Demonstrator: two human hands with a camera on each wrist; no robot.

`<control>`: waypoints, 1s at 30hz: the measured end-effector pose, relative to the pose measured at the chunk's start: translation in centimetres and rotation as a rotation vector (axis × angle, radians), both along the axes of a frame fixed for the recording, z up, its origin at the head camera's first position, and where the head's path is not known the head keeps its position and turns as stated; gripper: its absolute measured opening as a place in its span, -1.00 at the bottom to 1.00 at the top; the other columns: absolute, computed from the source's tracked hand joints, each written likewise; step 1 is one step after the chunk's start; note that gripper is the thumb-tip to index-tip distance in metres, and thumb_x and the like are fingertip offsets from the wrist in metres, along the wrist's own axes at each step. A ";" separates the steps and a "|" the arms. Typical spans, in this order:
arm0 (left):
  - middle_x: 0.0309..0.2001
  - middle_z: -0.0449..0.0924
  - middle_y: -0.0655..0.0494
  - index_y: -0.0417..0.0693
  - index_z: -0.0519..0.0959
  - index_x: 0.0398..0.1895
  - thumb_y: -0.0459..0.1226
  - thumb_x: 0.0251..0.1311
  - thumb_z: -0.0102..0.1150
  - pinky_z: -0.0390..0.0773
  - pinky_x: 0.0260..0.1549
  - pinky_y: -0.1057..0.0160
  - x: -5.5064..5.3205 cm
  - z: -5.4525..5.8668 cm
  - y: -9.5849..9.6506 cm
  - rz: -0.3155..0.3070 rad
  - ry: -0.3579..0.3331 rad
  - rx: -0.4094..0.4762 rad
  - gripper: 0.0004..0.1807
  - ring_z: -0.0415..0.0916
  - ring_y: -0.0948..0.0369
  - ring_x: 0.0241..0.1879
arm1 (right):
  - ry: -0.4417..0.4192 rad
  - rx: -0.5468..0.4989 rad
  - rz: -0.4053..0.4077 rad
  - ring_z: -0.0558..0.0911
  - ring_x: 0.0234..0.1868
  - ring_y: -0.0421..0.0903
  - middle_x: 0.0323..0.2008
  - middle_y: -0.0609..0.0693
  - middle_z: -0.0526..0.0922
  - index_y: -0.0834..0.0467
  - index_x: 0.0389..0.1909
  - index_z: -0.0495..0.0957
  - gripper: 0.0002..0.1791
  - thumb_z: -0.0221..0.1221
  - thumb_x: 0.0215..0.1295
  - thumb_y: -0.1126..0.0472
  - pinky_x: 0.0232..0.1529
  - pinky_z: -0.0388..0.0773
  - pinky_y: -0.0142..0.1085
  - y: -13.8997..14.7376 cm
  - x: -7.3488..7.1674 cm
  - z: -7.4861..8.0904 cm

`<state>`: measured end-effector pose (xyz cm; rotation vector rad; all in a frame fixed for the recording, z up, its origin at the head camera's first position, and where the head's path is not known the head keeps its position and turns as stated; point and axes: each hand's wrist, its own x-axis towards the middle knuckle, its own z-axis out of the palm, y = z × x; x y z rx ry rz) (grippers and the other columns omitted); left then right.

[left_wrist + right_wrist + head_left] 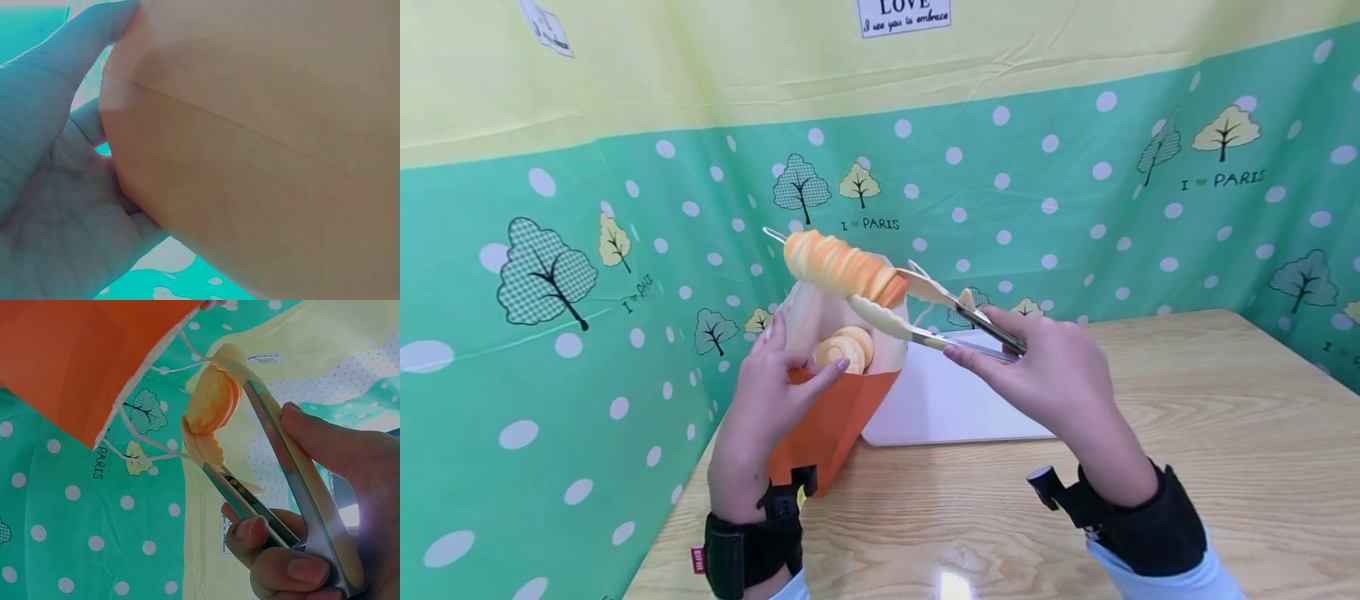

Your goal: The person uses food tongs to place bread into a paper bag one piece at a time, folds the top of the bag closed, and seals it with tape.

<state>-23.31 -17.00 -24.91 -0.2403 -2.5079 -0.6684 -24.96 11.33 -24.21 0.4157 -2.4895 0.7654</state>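
Note:
My left hand (760, 408) grips the open rim of an orange paper bag (823, 425), thumb at the front and fingers at the side. Inside the bag's mouth sit round, swirled bread pieces (842, 354). With my right hand (1056, 367) I hold a pair of tongs (281, 444) that have metal arms and cream scalloped tips. The tips pinch one end of a ridged spiral bread roll (831, 262), which is held tilted above the bag's mouth. In the left wrist view the bag's side (250, 156) fills most of the picture.
Behind and right of the bag a white board (955, 400) lies on the wooden table (1187, 417). White cord handles (140, 431) stick out from the bag's rim near the tongs. A green and yellow patterned curtain (1037, 167) hangs around the back and left.

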 end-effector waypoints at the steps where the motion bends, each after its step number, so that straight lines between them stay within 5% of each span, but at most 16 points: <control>1: 0.41 -0.04 -0.45 -0.08 0.49 -0.75 0.08 0.02 0.25 0.20 0.17 -0.42 0.0 0.0 0.0 0.001 0.000 0.004 -0.53 -0.10 -0.28 0.38 | -0.005 0.007 -0.008 0.37 -0.64 -0.10 -0.70 -0.08 0.46 -0.12 0.13 0.52 -0.19 0.00 -0.05 -0.53 -0.74 0.20 -0.25 0.0 -0.1 -0.1; 16: 0.39 -0.01 -0.47 -0.07 0.55 -0.71 0.09 0.01 0.25 0.12 0.18 -0.46 0.0 -0.1 -0.5 0.019 0.003 0.022 -0.56 -0.10 -0.34 0.36 | -0.038 0.007 -0.060 0.38 -0.61 -0.06 -0.70 -0.02 0.44 -0.06 0.14 0.52 -0.14 -0.03 -0.05 -0.55 -0.74 0.19 -0.24 0.3 -1.1 -0.6; 30: 0.40 -0.01 -0.45 -0.08 0.51 -0.71 0.09 0.01 0.25 0.27 0.14 -0.40 0.1 -0.1 -0.3 0.011 0.007 0.023 -0.55 -0.08 -0.27 0.38 | -0.027 0.066 -0.045 0.29 -0.68 -0.09 -0.82 -0.10 0.24 -0.13 0.06 0.57 -0.23 0.05 -0.09 -0.53 -0.80 0.10 -0.25 -1.2 -1.1 -1.6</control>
